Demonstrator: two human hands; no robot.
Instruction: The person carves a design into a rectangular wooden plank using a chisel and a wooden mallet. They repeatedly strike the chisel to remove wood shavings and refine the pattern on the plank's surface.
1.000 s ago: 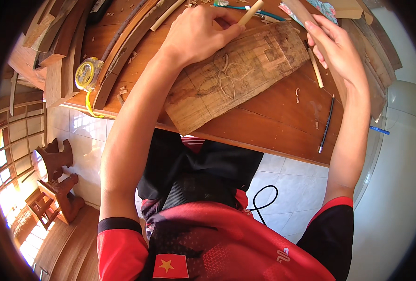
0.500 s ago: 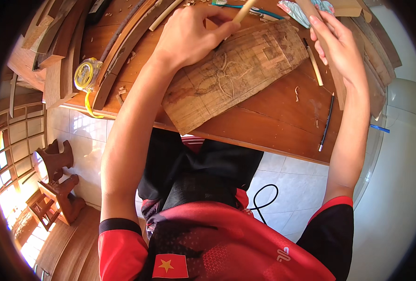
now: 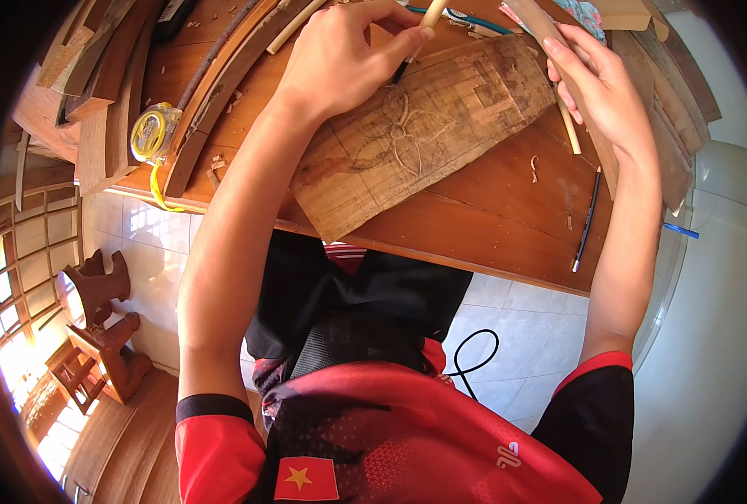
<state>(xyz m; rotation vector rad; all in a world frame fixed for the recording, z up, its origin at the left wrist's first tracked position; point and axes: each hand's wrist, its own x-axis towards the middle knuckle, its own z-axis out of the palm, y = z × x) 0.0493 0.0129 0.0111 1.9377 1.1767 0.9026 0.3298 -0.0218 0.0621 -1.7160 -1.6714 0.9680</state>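
On the table lies a flat wooden board (image 3: pixel 344 189) with a flower-like outline and angular lines carved into it. My left hand (image 3: pixel 340 63) is closed around a carving chisel with a pale wooden handle (image 3: pixel 433 14); its dark blade points down at the board's far edge, though I cannot tell whether it touches. In my right hand (image 3: pixel 602 88) is a long wooden bar (image 3: pixel 535 17), gripped between thumb and fingers, raised to the right of the chisel. Beneath that hand, another pale wooden-handled tool (image 3: pixel 569 130) rests beside the board.
A pencil (image 3: pixel 588 220) lies near the table's right side. Curved wood pieces (image 3: pixel 205 109) and a yellow tape measure (image 3: pixel 153 134) are at left. More wood is stacked at right (image 3: pixel 672 126). A teal toothbrush (image 3: pixel 484 25) and wood shavings (image 3: pixel 534 168) lie about.
The chisel has tilted more upright, and its dark blade now shows over the board. The far end of the wooden bar has swung left toward the chisel.
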